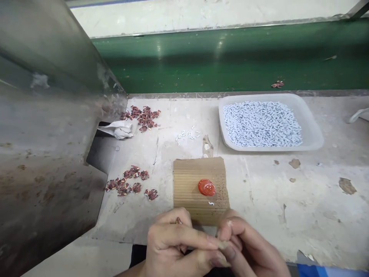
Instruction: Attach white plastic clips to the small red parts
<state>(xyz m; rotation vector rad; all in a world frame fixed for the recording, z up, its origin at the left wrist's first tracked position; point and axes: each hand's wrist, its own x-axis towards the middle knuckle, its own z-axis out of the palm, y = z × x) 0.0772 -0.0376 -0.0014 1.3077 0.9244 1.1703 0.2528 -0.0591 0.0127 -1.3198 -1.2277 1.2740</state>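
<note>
My left hand (175,246) and my right hand (250,250) meet at the near table edge, fingertips pinched together over something too small to make out. Just beyond them lies a piece of brown corrugated cardboard (190,184) with a blob of red glue (206,187) and one small white piece (211,202) on it. To the left are two heaps of small red-painted parts (129,184), the farther heap (142,115) near a crumpled white cloth (119,129).
A translucent plastic tray (314,134) full of small white pieces stands at the back right. A few loose white pieces (186,134) lie mid-table. A large grey metal housing (43,134) fills the left side. A green conveyor belt (230,57) runs behind the worn table.
</note>
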